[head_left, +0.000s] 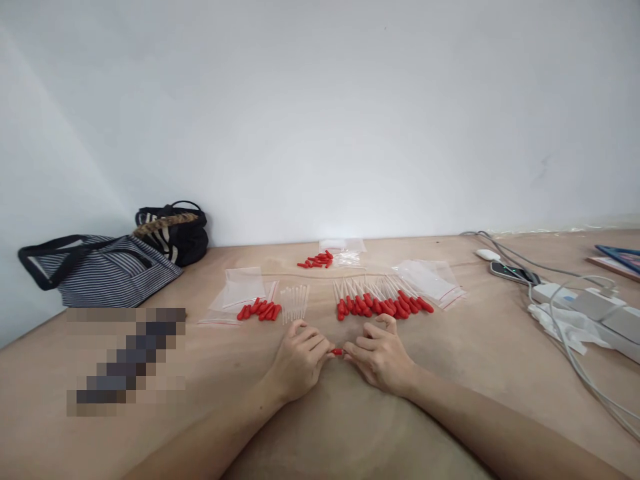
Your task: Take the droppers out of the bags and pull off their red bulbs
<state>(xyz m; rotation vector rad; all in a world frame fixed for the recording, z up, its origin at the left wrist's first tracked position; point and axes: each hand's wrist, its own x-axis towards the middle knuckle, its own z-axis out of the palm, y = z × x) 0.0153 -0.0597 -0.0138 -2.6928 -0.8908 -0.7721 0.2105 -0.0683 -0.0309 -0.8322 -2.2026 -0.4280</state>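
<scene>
Near the front of the table, a small red rubber dropper bulb (pixel 337 351) is pinched between the fingertips of both hands. My left hand (pixel 303 353) grips its left end and my right hand (pixel 377 353) its right end. Whether a glass tube is in it is hidden by the fingers. Just beyond my right hand lies a row of droppers (pixel 380 303), clear tubes with red bulbs toward me. Past my left hand are several bare clear tubes (pixel 295 303) side by side, and left of them a pile of loose red bulbs (pixel 259 309).
Clear zip bags (pixel 430 280) lie at the right and left of the rows. Farther back are more red bulbs (pixel 316 259) and clear tubes (pixel 349 259). A striped bag (pixel 120 270) and black bag (pixel 193 240) stand left; a power strip (pixel 600 317) with cables lies right.
</scene>
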